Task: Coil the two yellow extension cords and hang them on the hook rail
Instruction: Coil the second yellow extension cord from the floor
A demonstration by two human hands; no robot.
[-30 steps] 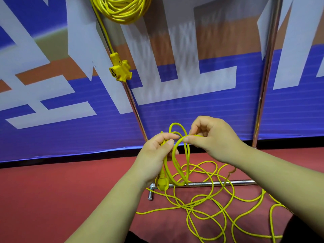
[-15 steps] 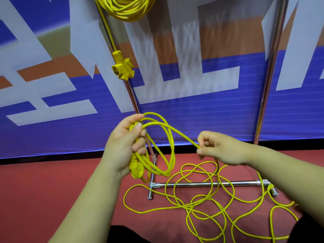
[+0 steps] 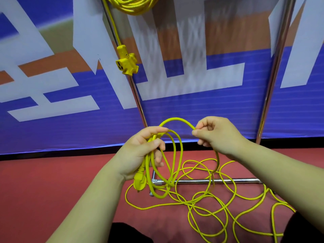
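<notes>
My left hand (image 3: 142,155) grips a few loops of a yellow extension cord (image 3: 172,155), with its plug (image 3: 139,183) hanging below the palm. My right hand (image 3: 215,135) pinches the same cord just to the right, and an arch of cord spans between the two hands. The rest of that cord lies in loose tangles (image 3: 210,204) on the red floor. A second yellow cord hangs coiled (image 3: 133,5) at the top edge of the view. Its socket block (image 3: 126,63) dangles down beside the rack's left pole. The hook rail itself is out of view.
A chrome rack stands ahead, with a left pole (image 3: 135,95), a right pole (image 3: 273,79) and a floor bar (image 3: 231,181). Behind it is a blue, white and orange banner (image 3: 52,95). The cord tangle crosses the floor bar. My dark-clothed knees (image 3: 129,232) show at the bottom.
My right hand has come up and left, bringing a new arch of cord toward my left hand. My left hand has dropped slightly with its loops.
</notes>
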